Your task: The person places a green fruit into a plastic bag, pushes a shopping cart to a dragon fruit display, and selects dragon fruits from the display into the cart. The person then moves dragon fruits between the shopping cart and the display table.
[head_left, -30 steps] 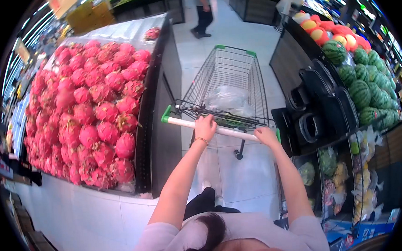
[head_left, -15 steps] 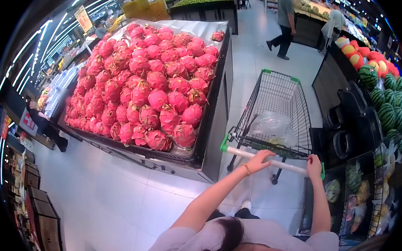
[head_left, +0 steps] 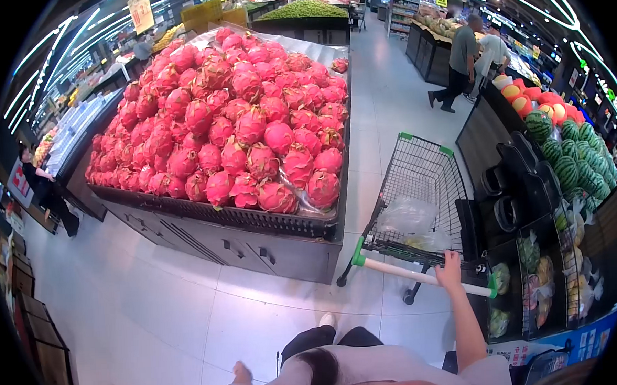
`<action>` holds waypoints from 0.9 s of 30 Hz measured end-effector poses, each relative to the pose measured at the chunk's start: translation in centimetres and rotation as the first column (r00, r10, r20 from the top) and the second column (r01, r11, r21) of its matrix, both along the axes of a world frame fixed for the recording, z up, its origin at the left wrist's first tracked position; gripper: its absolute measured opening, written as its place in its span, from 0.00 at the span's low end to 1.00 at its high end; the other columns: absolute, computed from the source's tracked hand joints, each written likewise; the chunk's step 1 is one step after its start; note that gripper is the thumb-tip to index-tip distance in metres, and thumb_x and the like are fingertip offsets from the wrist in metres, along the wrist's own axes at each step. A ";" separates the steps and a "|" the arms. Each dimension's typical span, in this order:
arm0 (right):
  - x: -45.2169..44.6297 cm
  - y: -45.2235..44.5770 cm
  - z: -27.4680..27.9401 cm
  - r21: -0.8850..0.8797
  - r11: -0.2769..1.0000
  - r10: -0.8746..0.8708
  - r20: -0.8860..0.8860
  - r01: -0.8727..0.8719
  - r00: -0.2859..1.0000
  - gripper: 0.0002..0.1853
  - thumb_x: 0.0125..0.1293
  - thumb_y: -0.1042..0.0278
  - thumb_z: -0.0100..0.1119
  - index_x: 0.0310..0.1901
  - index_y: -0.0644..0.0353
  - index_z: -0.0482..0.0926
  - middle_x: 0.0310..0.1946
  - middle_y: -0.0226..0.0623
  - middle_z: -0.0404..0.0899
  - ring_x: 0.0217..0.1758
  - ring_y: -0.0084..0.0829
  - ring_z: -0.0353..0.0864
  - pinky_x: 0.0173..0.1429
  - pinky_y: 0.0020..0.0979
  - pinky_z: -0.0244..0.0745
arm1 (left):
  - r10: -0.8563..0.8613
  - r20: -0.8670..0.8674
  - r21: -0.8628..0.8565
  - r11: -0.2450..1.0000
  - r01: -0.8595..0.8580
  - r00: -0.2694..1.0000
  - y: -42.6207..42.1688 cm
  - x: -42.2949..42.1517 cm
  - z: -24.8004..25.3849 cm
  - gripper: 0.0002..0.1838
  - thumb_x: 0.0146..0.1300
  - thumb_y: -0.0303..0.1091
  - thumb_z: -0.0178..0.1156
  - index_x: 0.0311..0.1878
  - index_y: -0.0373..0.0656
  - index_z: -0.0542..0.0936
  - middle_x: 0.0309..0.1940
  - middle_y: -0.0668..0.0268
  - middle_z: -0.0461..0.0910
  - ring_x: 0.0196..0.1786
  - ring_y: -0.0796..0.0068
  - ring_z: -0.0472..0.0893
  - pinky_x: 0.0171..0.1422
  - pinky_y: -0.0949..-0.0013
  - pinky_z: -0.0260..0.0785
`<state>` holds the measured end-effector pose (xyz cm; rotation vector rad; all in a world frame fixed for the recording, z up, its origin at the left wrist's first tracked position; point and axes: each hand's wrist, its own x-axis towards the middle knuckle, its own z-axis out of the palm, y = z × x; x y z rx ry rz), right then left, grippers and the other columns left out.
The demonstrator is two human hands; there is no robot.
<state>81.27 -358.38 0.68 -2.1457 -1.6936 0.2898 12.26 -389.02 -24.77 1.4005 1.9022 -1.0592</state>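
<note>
My right hand (head_left: 449, 269) is wrapped around the white handle bar (head_left: 394, 268) of a wire shopping cart (head_left: 418, 181) with green corner pieces. Inside the cart lie clear plastic bags (head_left: 407, 214) whose contents are hard to make out. Low beside my body hangs my left hand (head_left: 242, 374), off the handle and above the floor; its fingers are too indistinct to read. To the left of the cart, a big heap of pink dragon fruit (head_left: 250, 126) fills a dark display stand (head_left: 284, 255).
Watermelons (head_left: 568, 167) and red-wrapped fruit (head_left: 525, 100) sit on the right-hand stand, with bagged produce racks (head_left: 541, 279) below. Two people (head_left: 462, 62) walk in the aisle ahead. Another person (head_left: 47, 190) stands at far left. Green produce (head_left: 300, 10) is heaped at the back.
My left hand has let go of the cart handle and dropped to my side. My right hand has stayed on the handle. The view has shifted, and the person in grey has walked rightward.
</note>
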 end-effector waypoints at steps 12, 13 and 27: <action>-13.7 -7.5 0.9 0.021 0.994 0.100 0.251 -0.109 0.963 0.20 0.50 0.59 0.57 0.47 0.48 0.77 0.42 0.32 0.79 0.48 0.36 0.73 0.56 0.47 0.57 | 0.418 -0.016 0.305 0.867 -0.394 0.908 -13.6 -2.1 2.3 0.11 0.57 0.36 0.53 0.38 0.44 0.82 0.39 0.56 0.82 0.45 0.55 0.81 0.50 0.60 0.74; -14.6 -8.3 1.4 -0.006 0.996 0.088 0.256 -0.090 0.963 0.20 0.50 0.58 0.58 0.47 0.49 0.77 0.42 0.33 0.79 0.49 0.36 0.73 0.57 0.49 0.55 | 0.315 -0.082 0.311 0.910 -0.276 0.946 -12.3 -3.7 2.1 0.11 0.57 0.35 0.54 0.36 0.44 0.83 0.38 0.56 0.82 0.45 0.54 0.81 0.49 0.60 0.74; -28.8 -15.9 1.4 -0.178 0.982 0.060 -0.045 -0.067 0.997 0.25 0.53 0.63 0.57 0.54 0.59 0.70 0.46 0.45 0.77 0.52 0.44 0.74 0.61 0.43 0.63 | 0.631 0.726 0.462 -0.154 -0.873 0.273 -10.6 -20.8 2.4 0.17 0.55 0.40 0.51 0.40 0.36 0.78 0.36 0.44 0.79 0.37 0.52 0.77 0.44 0.53 0.70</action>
